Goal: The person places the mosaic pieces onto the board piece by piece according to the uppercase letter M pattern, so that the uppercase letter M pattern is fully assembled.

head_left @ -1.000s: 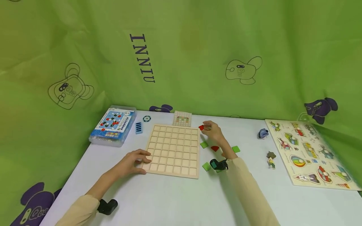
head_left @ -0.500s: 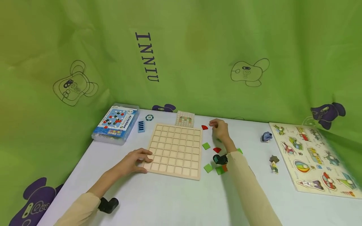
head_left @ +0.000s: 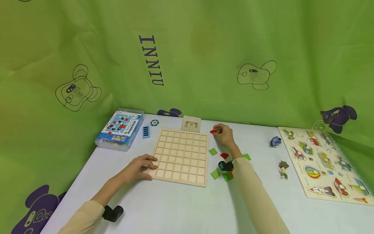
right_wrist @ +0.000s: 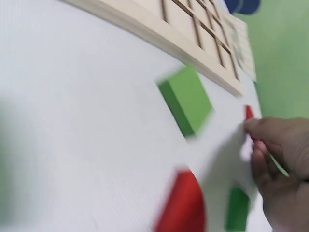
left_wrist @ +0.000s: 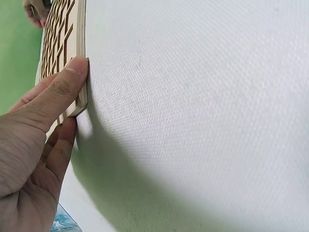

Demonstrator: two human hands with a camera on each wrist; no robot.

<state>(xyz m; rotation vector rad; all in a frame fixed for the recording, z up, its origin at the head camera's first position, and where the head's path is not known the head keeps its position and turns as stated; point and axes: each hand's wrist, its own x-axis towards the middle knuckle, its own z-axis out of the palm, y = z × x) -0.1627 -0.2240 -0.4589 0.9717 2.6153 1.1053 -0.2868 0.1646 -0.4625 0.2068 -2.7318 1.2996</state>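
Two arms in beige sleeves reach forward over the bench. The left hand (head_left: 140, 168) lies low, thumb and fingers clamped on a flat edge. The right hand (head_left: 224, 134) is stretched further out, fingertips (right_wrist: 255, 131) curled together in a pinch.

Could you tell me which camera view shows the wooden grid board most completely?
The head view: the whole wooden grid board lies flat on the table. The left wrist view shows only one corner held by the left hand; the right wrist view catches one blurred edge.
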